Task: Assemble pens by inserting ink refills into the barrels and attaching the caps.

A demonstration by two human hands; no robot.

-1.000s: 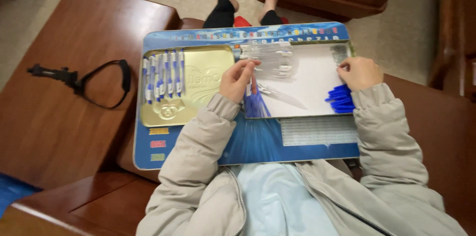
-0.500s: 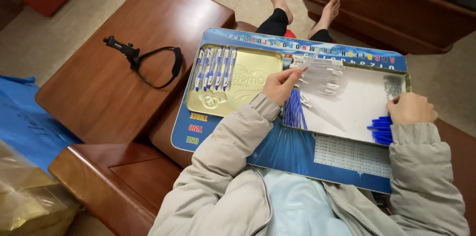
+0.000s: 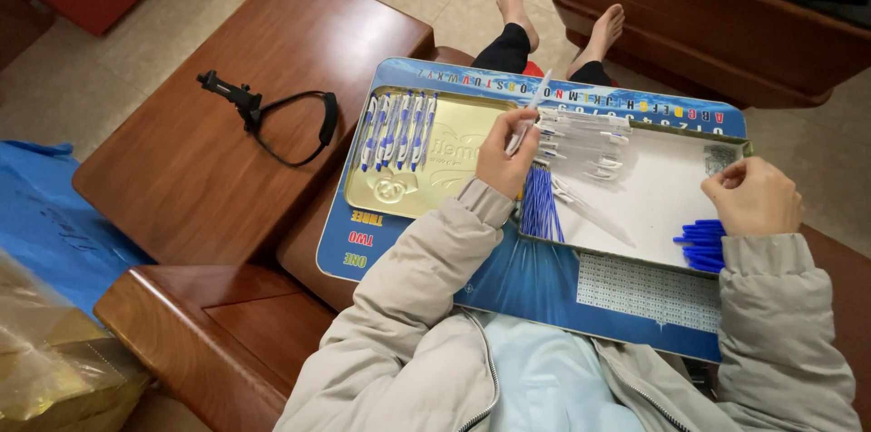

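Left hand (image 3: pixel 504 158) back faces the camera; fingertips and grip on the clear barrel (image 3: pixel 529 117) are hidden. Right hand (image 3: pixel 751 199) curled at right of frame, palm side hidden, cannot tell if it holds anything. Blue caps (image 3: pixel 700 246) partly covered by the right sleeve (image 3: pixel 780 323). Blue refills (image 3: pixel 541 205) partly behind the left cuff. Clear barrels (image 3: pixel 581 143) pile too blurred to count. Board (image 3: pixel 544 287) lower edge hidden by the jacket. Yellow bag (image 3: pixel 45 359) cut off at lower left. Blue sheet (image 3: pixel 54 223) cut by left edge. Bench (image 3: pixel 708 24) cut off upper right.
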